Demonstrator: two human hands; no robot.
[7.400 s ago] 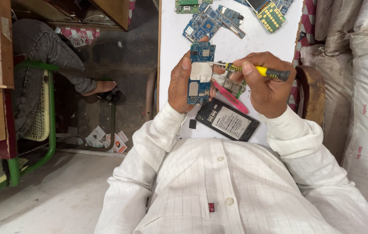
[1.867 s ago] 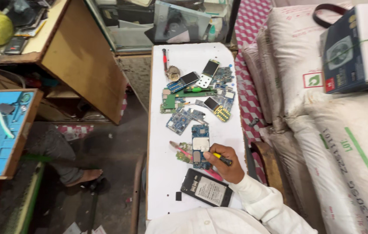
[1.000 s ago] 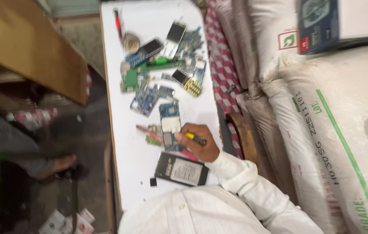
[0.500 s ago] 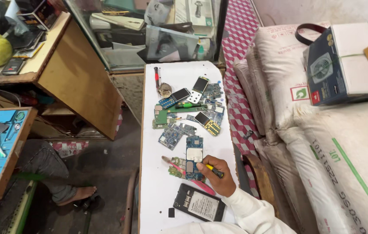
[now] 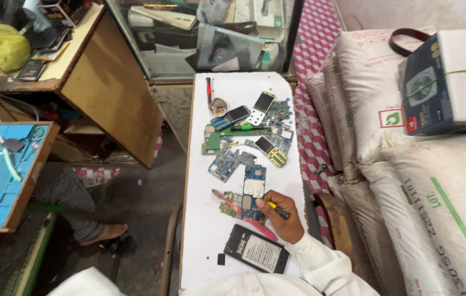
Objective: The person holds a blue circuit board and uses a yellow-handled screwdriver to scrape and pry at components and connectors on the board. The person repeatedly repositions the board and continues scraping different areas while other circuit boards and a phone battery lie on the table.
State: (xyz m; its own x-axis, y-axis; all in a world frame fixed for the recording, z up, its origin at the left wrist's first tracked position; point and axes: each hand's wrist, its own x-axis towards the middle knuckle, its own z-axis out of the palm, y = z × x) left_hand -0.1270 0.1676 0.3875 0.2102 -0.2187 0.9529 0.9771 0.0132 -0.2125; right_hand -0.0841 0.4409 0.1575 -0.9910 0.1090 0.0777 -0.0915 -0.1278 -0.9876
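My right hand (image 5: 284,218) grips a yellow-handled screwdriver (image 5: 277,209), its tip at a blue circuit board (image 5: 254,188) lying flat on the white table (image 5: 202,235). A pink pry tool (image 5: 242,214) lies slantwise under the board's near end. Just in front of my hand sits an open black phone body with its battery showing (image 5: 256,250). My white sleeve (image 5: 326,268) runs in from the bottom edge. My left hand is out of view.
Several circuit boards and small phones (image 5: 246,134) and a red screwdriver (image 5: 209,90) lie further up the table. Stacked sacks (image 5: 436,208) carrying a blue box (image 5: 441,82) stand on the right. On the left are a blue work mat (image 5: 2,170), a wooden desk (image 5: 109,93) and another person's foot (image 5: 104,234).
Earlier both hands held the board up close. Now it lies on the table, only my right hand is on it, and the view takes in the whole table and room.
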